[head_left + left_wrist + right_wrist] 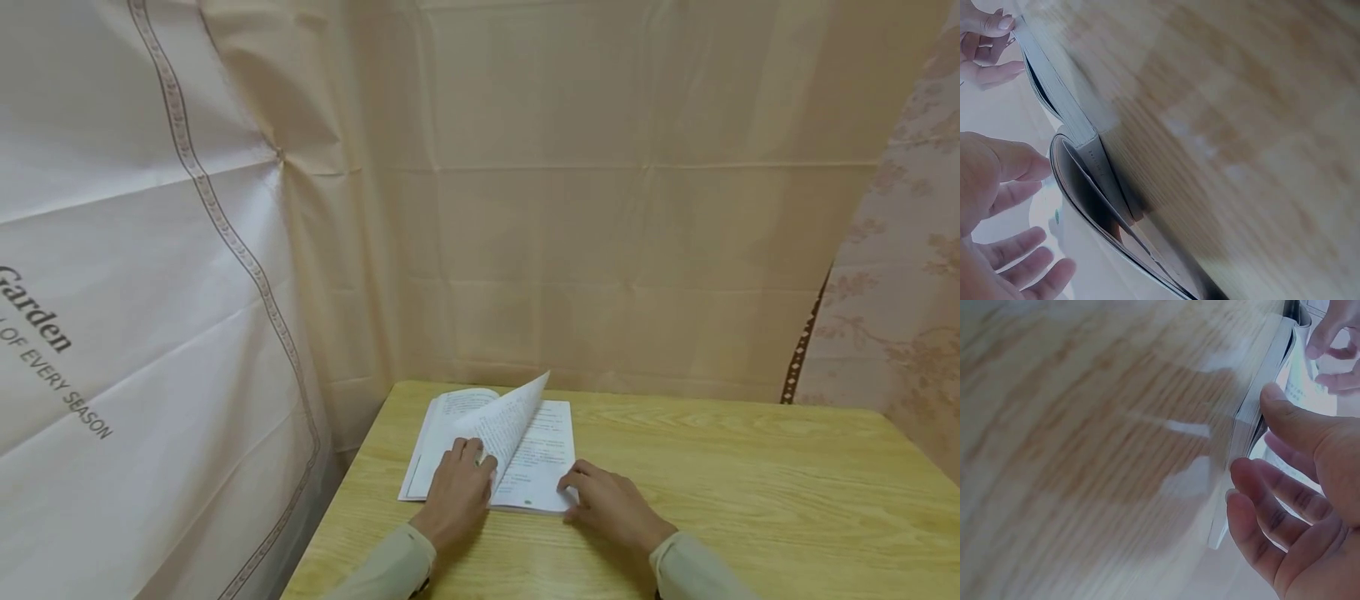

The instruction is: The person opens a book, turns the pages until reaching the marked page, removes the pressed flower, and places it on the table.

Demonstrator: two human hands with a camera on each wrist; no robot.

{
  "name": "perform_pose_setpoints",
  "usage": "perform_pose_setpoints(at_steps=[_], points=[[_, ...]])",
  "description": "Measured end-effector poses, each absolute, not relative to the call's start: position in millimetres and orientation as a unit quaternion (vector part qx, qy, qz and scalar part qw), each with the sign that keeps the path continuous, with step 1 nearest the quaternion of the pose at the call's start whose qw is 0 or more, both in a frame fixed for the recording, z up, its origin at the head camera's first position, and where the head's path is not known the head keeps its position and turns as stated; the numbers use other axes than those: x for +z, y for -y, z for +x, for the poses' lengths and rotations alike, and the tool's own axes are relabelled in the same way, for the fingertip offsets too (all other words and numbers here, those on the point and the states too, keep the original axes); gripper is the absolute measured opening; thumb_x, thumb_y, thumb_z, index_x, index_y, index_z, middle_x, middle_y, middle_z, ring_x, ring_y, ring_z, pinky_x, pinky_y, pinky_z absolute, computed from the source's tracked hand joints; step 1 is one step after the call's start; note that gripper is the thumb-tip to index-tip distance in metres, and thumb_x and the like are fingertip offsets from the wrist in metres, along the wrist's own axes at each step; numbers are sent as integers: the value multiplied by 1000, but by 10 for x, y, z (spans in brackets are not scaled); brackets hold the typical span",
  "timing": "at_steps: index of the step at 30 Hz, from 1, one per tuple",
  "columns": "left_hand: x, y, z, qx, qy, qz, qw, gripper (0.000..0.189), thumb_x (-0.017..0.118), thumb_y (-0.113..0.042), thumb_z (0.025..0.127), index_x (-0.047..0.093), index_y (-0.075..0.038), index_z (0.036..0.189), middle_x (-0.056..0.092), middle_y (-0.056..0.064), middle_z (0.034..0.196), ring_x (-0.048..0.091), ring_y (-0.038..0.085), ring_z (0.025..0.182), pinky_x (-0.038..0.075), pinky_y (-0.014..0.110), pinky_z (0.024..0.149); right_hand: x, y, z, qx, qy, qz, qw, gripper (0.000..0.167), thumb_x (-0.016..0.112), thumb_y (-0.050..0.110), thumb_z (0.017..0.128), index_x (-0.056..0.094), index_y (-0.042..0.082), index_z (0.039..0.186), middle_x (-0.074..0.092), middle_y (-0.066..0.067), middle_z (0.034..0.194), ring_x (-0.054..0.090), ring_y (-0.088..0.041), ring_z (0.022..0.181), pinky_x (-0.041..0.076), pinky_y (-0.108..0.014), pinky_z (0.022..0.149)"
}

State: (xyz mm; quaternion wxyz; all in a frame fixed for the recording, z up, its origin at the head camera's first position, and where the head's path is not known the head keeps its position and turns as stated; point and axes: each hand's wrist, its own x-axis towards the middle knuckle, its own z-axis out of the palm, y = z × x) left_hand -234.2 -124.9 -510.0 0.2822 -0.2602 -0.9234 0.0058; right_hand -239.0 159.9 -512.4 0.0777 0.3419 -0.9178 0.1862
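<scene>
An open book (pixel 551 450) lies on the wooden table, with printed text on its pages. One leaf (pixel 513 421) stands lifted at a slant over the middle, its top corner pointing up and right. My left hand (pixel 461 487) rests at the lower part of the left pages and this leaf; in the left wrist view its fingers (pixel 1022 265) are spread and fairly straight, the thumb tip right at the bowed page edge. At the lower right corner, my right hand (pixel 611 504) holds the book's edge, thumb (pixel 1288 415) on the page block and fingers curled around the corner.
The wooden table (pixel 735 492) extends to the right of the book. A beige cloth (pixel 600 208) hangs behind it. A white printed cloth (pixel 150 333) hangs along the left side, and a floral cloth (pixel 900 275) at the right.
</scene>
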Motion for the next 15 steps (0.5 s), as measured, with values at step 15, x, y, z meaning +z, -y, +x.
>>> perform_pose_setpoints(at_steps=[15], points=[[-5138,1240,-2321,28,935,-269,229,6,70,-19,91,73,-15,88,64,3,103,56,22,97,45,37,75,-5141,-1612,-2420,192,920,338,41,20,79,31,90,76,20,106,59,8,110,50,-1,75,50,-28,68]])
